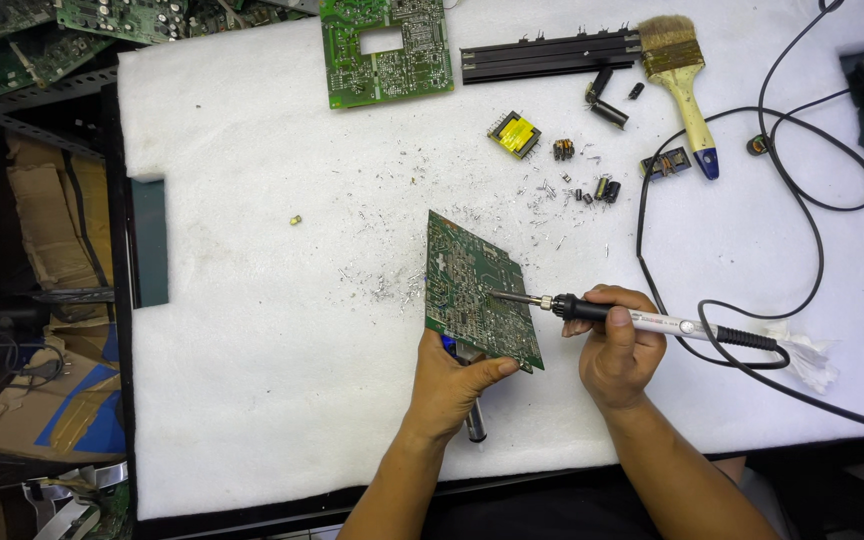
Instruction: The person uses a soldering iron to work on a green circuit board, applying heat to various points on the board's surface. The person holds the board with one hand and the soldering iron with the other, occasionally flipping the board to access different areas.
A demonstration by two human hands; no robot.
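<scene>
Your left hand (452, 385) grips the lower edge of a green circuit board (477, 293), thumb along the bottom corner, holding it tilted up off the white foam-covered table (272, 380). A dark, pen-like tool (474, 415) pokes out from under that hand, partly hidden by it; you cannot tell whether the fingers hold it too. Your right hand (617, 348) is closed around the handle of a soldering iron (612, 315), with the metal tip touching the face of the board near its middle. The iron's black cable (812, 230) loops away across the right side of the table.

Small bits of cut metal leads and solder (402, 285) lie scattered on the foam just left of and above the board. Farther up sits a yellow transformer (514, 134), and near it a cluster of small dark components (597, 188). A paintbrush (682, 85) with a pale handle and blue end lies toward the top right, beside a long black heat sink (547, 55). A second green circuit board (387, 50) rests at the top edge of the table. More boards (72, 25) are piled off the table at the upper left, and cardboard (52, 220) lies on the floor to the left
</scene>
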